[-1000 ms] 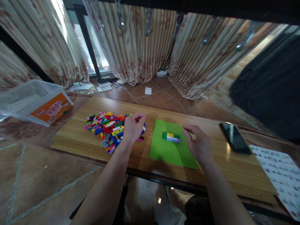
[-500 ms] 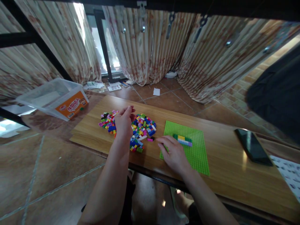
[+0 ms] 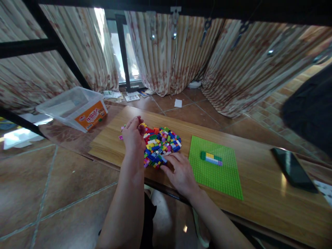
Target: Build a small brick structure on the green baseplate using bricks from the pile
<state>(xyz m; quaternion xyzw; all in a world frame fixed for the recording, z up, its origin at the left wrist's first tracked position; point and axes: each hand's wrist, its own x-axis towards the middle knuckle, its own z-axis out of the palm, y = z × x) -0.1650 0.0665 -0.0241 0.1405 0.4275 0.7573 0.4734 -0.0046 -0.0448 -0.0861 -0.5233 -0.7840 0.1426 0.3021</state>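
Note:
A heap of small coloured toy bricks (image 3: pixel 157 147) lies on the wooden table. Over the heap's left part is my left hand (image 3: pixel 134 135), its fingers curled together; whatever they may hold is hidden. My right hand (image 3: pixel 181 172) reaches to the heap's near right edge, thumb and fingers apart beside blue bricks, with no brick visibly held. To its right lies a green studded baseplate (image 3: pixel 215 180). A short built row of bricks (image 3: pixel 213 158), green, yellow, white, light blue and purple, sits on that plate.
A clear plastic box (image 3: pixel 71 110) with an orange label stands left of the table board (image 3: pixel 109 147). A black phone (image 3: pixel 293 169) lies at the right, near a patterned sheet (image 3: pixel 324 190). Papers (image 3: pixel 132 97) rest on the floor by the curtains (image 3: pixel 166 58).
My right hand has moved left, from the baseplate's edge to the brick heap. My left hand stays curled over the heap. The whole view has shifted, with things appearing further right.

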